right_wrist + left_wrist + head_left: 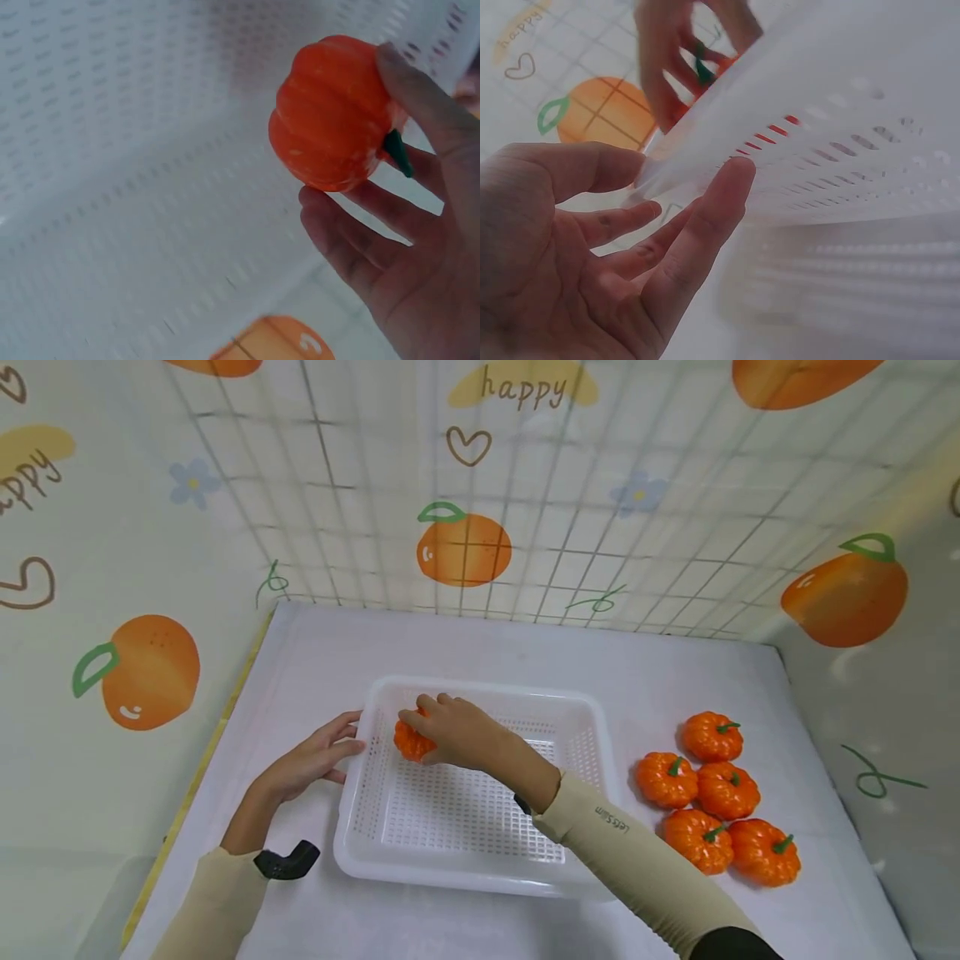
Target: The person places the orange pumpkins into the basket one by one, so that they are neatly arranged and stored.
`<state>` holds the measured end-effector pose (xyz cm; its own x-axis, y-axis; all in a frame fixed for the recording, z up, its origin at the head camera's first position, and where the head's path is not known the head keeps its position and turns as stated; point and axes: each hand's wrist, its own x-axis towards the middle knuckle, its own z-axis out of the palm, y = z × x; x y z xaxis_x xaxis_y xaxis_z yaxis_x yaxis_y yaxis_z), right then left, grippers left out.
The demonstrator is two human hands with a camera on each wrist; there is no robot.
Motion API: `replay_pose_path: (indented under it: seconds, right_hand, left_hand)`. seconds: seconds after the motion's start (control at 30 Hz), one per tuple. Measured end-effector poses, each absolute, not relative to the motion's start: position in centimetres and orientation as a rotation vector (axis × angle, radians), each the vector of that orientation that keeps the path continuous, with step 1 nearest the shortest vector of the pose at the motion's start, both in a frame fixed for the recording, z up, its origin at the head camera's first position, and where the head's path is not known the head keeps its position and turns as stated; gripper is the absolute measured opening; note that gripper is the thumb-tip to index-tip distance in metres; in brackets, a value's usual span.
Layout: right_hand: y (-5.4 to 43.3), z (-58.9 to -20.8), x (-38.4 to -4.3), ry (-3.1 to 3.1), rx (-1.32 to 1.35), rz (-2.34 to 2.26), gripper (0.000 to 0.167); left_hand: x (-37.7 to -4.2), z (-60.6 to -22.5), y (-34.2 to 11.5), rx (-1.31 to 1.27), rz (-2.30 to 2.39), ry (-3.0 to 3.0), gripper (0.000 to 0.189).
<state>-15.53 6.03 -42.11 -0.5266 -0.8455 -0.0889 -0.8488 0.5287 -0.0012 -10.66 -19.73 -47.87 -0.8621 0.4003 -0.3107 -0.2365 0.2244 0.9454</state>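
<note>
A white perforated plastic basket (480, 877) sits on the table. Inside its far left corner, my right hand (461, 732) holds a small orange toy pumpkin (411, 743) between thumb and fingers. The right wrist view shows this pumpkin (330, 112) with its green stem turned toward the palm; whether it touches the basket floor is unclear. At the basket's left side, my left hand (315, 756) touches the rim, its fingers fairly straight. In the left wrist view, the fingertips of my left hand (607, 262) lie against the basket's outer wall (840, 97).
Several more orange pumpkins (727, 791) stand grouped on the white table (487, 639) to the right of the basket. A wire grid (555, 527) stands along the back, before a wall covering printed with oranges. Side walls (885, 710) border the table.
</note>
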Motion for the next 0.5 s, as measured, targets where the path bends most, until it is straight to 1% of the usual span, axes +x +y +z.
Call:
replay_pose_path:
  seconds: [0.23, 0.5]
  right_hand:
    - [5.0, -45.0, -14.9, 2.721, -1.537, 0.220, 0.061]
    - [4.7, -45.9, -15.3, 2.701, -1.475, 0.197, 0.062]
  left_hand:
    - [-10.7, -47.9, -19.9, 0.158, 1.684, 1.999, 0.056]
    - [-10.8, -48.0, -19.9, 0.171, 1.693, 2.003, 0.056]
